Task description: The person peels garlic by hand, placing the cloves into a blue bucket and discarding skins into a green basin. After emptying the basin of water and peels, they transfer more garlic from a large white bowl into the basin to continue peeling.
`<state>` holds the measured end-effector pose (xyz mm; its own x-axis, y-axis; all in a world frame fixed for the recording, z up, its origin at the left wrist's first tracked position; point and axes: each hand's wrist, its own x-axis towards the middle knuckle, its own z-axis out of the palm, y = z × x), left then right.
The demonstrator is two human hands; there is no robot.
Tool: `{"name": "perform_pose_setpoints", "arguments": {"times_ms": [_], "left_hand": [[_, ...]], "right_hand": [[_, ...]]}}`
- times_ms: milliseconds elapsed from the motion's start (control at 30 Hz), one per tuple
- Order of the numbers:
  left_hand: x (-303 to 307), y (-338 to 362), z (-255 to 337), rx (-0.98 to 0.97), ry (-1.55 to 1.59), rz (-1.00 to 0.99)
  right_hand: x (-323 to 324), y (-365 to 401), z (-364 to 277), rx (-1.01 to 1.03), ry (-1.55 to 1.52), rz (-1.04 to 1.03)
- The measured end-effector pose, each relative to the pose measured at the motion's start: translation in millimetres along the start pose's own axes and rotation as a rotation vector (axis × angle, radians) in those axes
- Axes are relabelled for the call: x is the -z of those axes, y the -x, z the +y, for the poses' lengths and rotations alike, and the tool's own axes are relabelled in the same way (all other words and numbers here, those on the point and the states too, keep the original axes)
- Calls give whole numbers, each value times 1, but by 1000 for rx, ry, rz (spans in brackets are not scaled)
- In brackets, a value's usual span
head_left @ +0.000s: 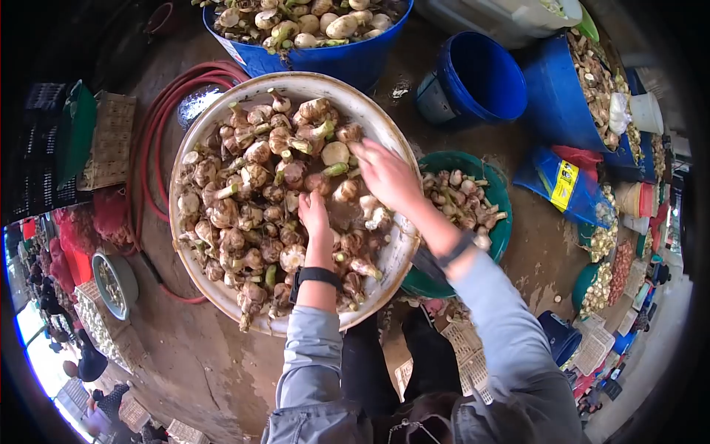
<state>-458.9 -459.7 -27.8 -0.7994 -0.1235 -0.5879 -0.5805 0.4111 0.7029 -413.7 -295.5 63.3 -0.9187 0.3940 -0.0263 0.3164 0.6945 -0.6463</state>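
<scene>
A wide, shallow white basin (194,140) is heaped with soil-stained garlic bulbs (251,176) with cut stems. Near the middle of the heap, the fingertips of my left hand (316,220) rest by a brownish garlic bulb (318,183) with a short green stem; its fingers look slightly apart. To the right, my right hand (386,176) reaches in over the basin's rim with fingers stretched out, a little blurred. A pale, round garlic bulb (335,153) lies just left of its fingertips. Brown, murky water seems to show between the bulbs below this hand.
A green tub (503,214) of garlic stands right of the basin. Beyond the basin is a blue tub (325,63) full of bulbs, with a blue bucket (440,92) beside it. A red hose (151,140) loops on the wet floor at left. People work in the background.
</scene>
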Motion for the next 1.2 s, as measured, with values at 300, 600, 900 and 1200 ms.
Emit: {"name": "perform_pose_setpoints", "arguments": {"times_ms": [300,600,900,1200], "left_hand": [[-20,-58,-9,507,266,-447],[-27,-35,7,475,651,-430],[10,204,54,7,393,-514],[-30,235,22,-610,-389,-929]], "right_hand": [[-131,-59,92,-497,-219,-204],[-136,-15,54,-834,-1063,-124],[62,133,-23,-665,-1318,154],[157,217,107,-696,435,-34]]}}
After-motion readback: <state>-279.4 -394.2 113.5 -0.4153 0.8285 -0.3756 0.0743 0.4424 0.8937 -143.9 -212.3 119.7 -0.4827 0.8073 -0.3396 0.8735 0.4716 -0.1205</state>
